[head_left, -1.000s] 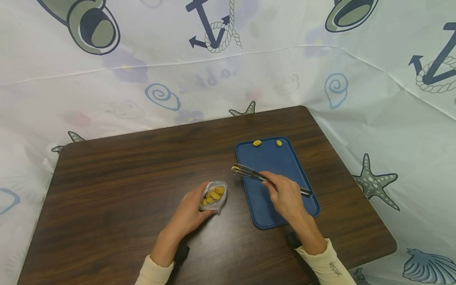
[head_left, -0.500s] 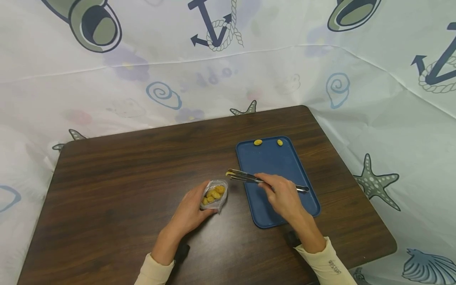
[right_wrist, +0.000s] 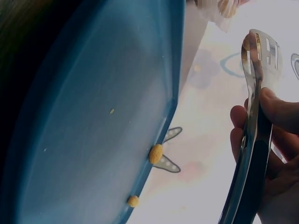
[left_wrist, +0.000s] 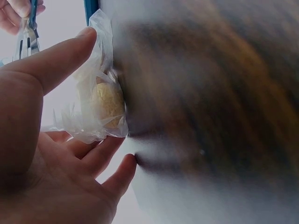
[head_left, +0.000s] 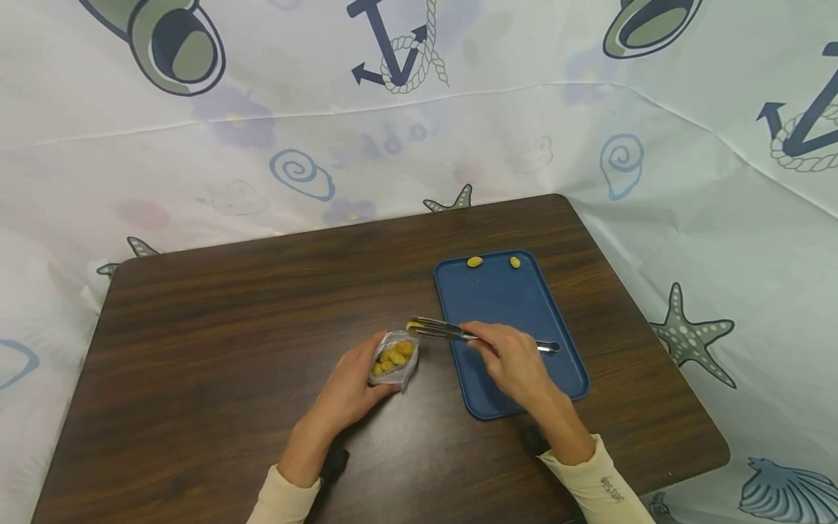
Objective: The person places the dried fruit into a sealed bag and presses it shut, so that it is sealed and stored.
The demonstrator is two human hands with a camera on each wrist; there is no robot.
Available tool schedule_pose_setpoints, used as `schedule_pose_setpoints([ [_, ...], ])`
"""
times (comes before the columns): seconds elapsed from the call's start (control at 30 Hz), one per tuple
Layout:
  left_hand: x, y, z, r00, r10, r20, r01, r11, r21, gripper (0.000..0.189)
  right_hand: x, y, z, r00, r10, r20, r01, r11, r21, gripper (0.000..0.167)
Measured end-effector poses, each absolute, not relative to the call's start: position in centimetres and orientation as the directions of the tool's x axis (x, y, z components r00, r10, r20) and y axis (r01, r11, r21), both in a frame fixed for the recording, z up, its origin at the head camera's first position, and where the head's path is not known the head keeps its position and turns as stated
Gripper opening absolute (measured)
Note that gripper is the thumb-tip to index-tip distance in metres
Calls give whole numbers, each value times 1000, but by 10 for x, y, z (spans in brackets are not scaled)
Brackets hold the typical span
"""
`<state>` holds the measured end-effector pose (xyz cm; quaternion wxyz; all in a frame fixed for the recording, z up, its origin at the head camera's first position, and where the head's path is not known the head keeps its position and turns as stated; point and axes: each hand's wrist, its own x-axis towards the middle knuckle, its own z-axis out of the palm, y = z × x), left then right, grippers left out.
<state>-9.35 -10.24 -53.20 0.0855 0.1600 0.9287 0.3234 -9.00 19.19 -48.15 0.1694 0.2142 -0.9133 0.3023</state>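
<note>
My left hand (head_left: pixel 349 383) holds a small clear plastic bag (head_left: pixel 409 373) upright on the table, thumb on one side and fingers on the other. Several yellow-brown oval snack pieces (head_left: pixel 395 358) fill its open mouth; their exact kind I cannot tell. Metal tongs with slotted ends (head_left: pixel 445 330) are gripped in my right hand (head_left: pixel 517 364), thumb pressing one arm in the right wrist view. Between the tong tips a yellow piece (head_left: pixel 412 327) is pinched, just above the bag's far right rim. Beneath my right hand lies a blue tray (head_left: pixel 481 295).
Two yellow pieces, one oval (head_left: pixel 474 262) and one smaller (head_left: pixel 515 262), sit along the tray's far rim. Tiny crumbs dot the tray in the right wrist view. A brown wooden table (head_left: pixel 249 306) bears everything, and a patterned white sheet (head_left: pixel 196 175) hangs behind.
The right hand has carried the tongs and their yellow piece leftward, from beside the tray to the bag's rim. The left hand and bag stay put.
</note>
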Motion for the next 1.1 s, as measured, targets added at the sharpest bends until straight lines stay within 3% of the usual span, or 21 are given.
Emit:
schedule_pose_setpoints([
  [0.73,-90,-102,-532,-940,338,-53,226,729,646,93,-81,172,-484,-845,-377,379,-528,697,-486,26],
  [1.1,-91,-103,-531,-941,338,-28,241,725,646,93,-80,170,-482,-855,-399,330,-516,712,-476,35],
])
